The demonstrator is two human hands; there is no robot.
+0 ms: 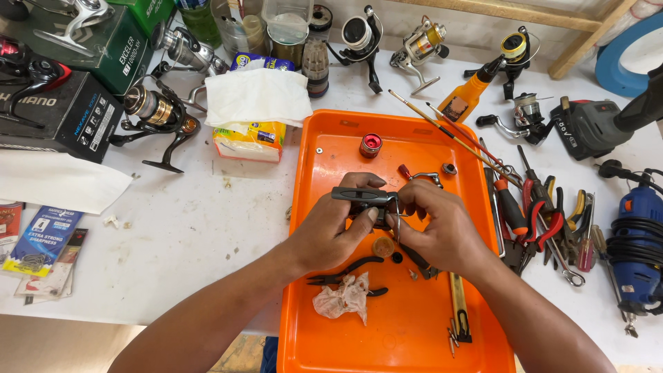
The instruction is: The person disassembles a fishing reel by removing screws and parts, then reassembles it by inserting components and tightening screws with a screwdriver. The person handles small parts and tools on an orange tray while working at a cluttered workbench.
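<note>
- While both hands work close together over the orange tray (331, 138), the left hand (331, 231) is clamped around the dark reel body (362, 199), with the thumb on its underside.
- The right hand (438, 228) pinches a small part at the right end of the reel body; which part it is, I cannot tell.
- To do this well, I think the left grip should stay firm and the right fingers should turn gently, directly above the tray, so that a loose piece falls inside it.
- Below the hands lie black pliers (345, 271) and a crumpled tissue (343, 298); a red cap (371, 144) stands near the far rim.
- Free room is in the lower part of the tray; the hand tools (545, 221) crowd the surface (186, 235) just beside the right rim.
</note>
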